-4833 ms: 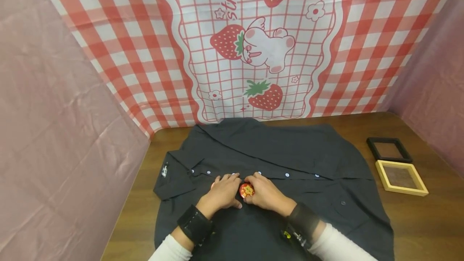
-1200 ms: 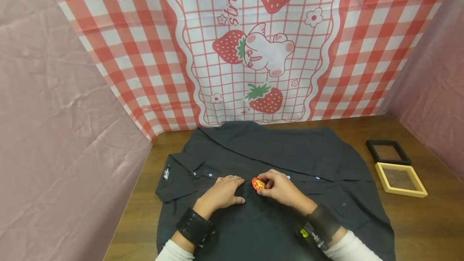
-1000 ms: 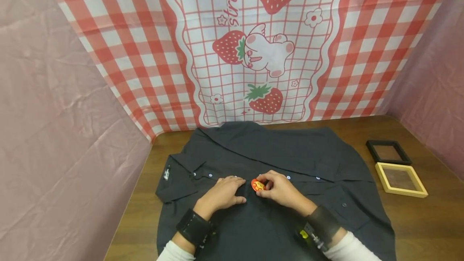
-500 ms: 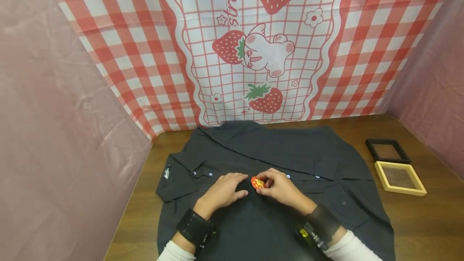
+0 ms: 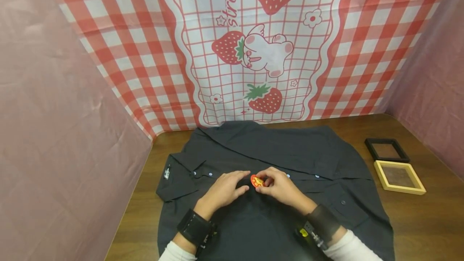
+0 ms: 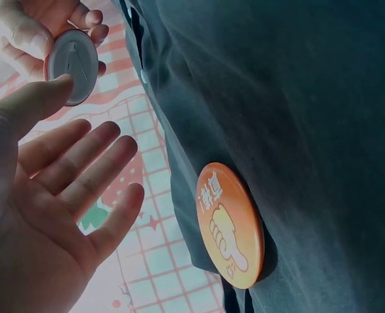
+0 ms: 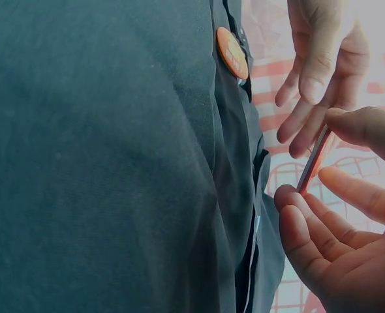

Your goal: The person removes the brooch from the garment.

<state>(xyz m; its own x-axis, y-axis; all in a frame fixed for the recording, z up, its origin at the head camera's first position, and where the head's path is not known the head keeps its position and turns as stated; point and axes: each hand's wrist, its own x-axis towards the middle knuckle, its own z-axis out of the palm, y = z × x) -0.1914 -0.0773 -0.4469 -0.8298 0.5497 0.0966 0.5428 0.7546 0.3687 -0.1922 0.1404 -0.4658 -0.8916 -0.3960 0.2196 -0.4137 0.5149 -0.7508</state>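
At lower centre of the head view, your left hand [image 5: 222, 190] has its fingers extended and apart, holding nothing. The orange thumbs-up badge [image 6: 230, 228], lower centre of the left wrist view, lies against the dark button-up shirt [image 5: 268, 228]. Caution: a sweeping finger could snag its rim and drag the cloth into folds.

Just right of your left fingertips, the red-and-yellow pin-back badge [image 5: 257, 181] is raised above the shirt. Its back, with the pin [image 6: 81, 64], faces your left hand; you cannot tell whether the pin is unlatched. Reaching in carelessly could prick your thumb.

Farther right, your right hand [image 5: 280, 188] pinches that badge by its edge. Such a narrow hold could let it twist or drop. With neither hand pressing the cloth, pin contact may cause bunching.
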